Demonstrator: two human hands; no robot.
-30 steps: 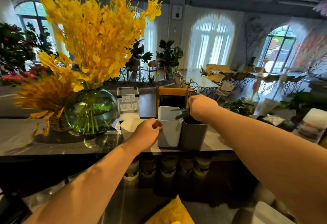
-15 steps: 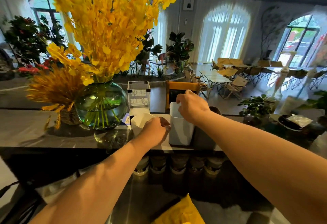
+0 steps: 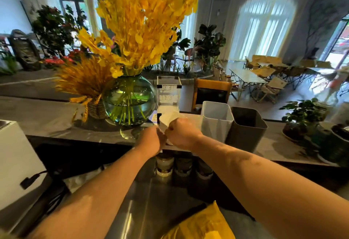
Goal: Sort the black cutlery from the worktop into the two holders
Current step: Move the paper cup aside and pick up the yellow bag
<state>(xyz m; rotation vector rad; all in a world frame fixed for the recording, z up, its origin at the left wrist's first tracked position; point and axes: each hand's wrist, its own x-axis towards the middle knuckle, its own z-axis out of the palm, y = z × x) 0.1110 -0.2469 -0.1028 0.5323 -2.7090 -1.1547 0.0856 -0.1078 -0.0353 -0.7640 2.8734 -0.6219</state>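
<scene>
Your left hand (image 3: 151, 140) and right hand (image 3: 182, 135) meet knuckle to knuckle at the front edge of the grey stone-look worktop (image 3: 47, 121). Both have their fingers curled under, and what they pinch, if anything, is hidden behind the backs of the hands — cannot tell. The tall white plastic holder (image 3: 217, 123), square with rounded corners, stands upright just right of your right hand, apart from the fingers. The matching dark grey plastic holder (image 3: 247, 133) touches its right side. Both are matt and open-topped — their bottoms are out of sight. Directly behind your hands sits a white folded-paper object (image 3: 167, 118), in front of a clear acrylic box with white lettering (image 3: 168, 95) and beside a round green glass vase (image 3: 128, 103).
</scene>
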